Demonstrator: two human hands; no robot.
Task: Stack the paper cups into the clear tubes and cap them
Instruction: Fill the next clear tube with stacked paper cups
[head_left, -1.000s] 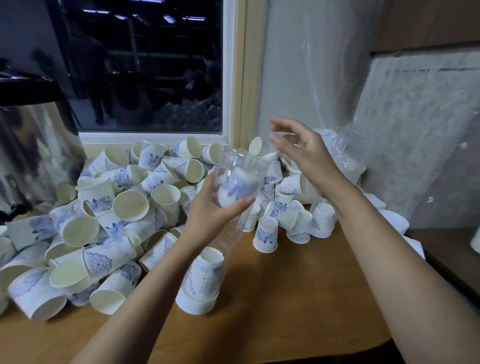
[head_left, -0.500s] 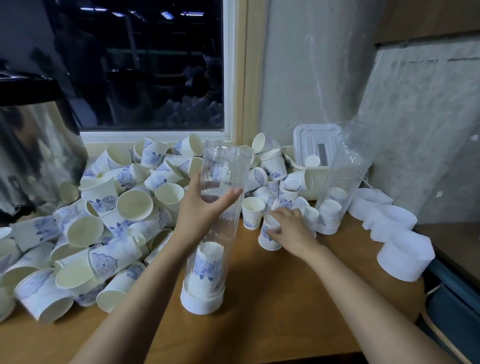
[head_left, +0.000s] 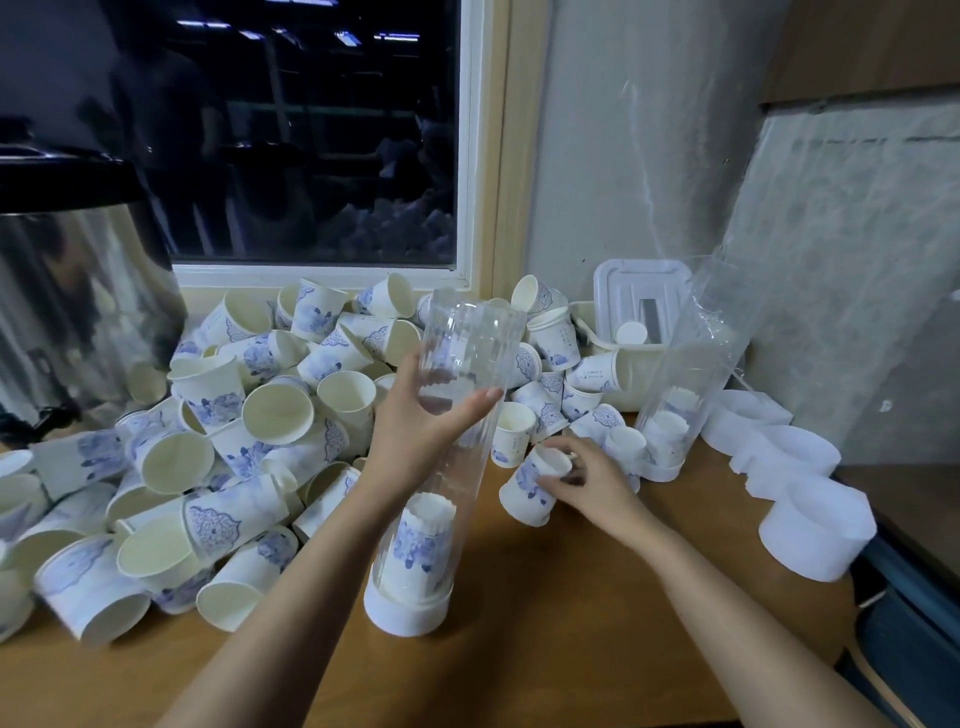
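A clear tube (head_left: 462, 364) stands upright on the wooden table (head_left: 545, 623) in a white base cap (head_left: 405, 613), with a few stacked paper cups (head_left: 423, 535) at its bottom. My left hand (head_left: 421, 431) grips the tube at mid height. My right hand (head_left: 587, 483) holds a blue-patterned paper cup (head_left: 530, 493) just right of the tube, low over the table. A large heap of loose cups (head_left: 249, 415) covers the left and back. A second clear tube (head_left: 691, 364) with cups inside stands at the right on its own cap.
Several white caps (head_left: 815, 525) lie along the table's right edge. A cream plastic basket (head_left: 634, 374) with a white lid leans at the back wall. A steel urn (head_left: 67, 291) stands at far left. A dark window is behind the heap.
My right hand came down from above the tube's mouth to the cups on the table and picked one up. The dropped cup slid to the tube's bottom. The tube now stands more upright.
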